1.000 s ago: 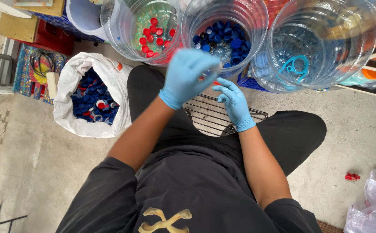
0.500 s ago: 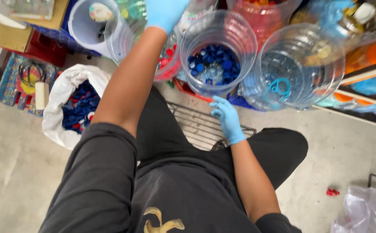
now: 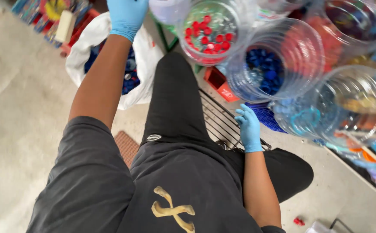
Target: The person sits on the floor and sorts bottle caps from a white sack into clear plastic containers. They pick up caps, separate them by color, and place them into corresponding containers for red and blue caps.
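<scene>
Blue nitrile gloves cover both of the person's hands. The right hand [image 3: 249, 128] rests low by the lap with its fingers loosely curled and spread, palm down on a black wire rack [image 3: 220, 123]; nothing can be seen pinched in it. The left hand [image 3: 127, 16] is stretched far forward at the top edge of the view, above a white sack [image 3: 147, 56] that holds dark blue bottle caps [image 3: 129, 75]. Its fingers are cut off by the frame, so whether it grips anything cannot be told.

Beyond the rack stand several clear plastic jars. One jar [image 3: 209, 32] holds red caps [image 3: 207, 36] over a greenish layer, and just beside it a second jar [image 3: 278, 60] holds blue caps [image 3: 263, 64]. Farther right, a third clear jar [image 3: 338, 108] contains a light blue ring [image 3: 304, 121].

The person sits cross-legged in black trousers and a dark shirt on a pale concrete floor [image 3: 20, 121]. A small red piece [image 3: 299, 221] lies on the floor near the right knee.
</scene>
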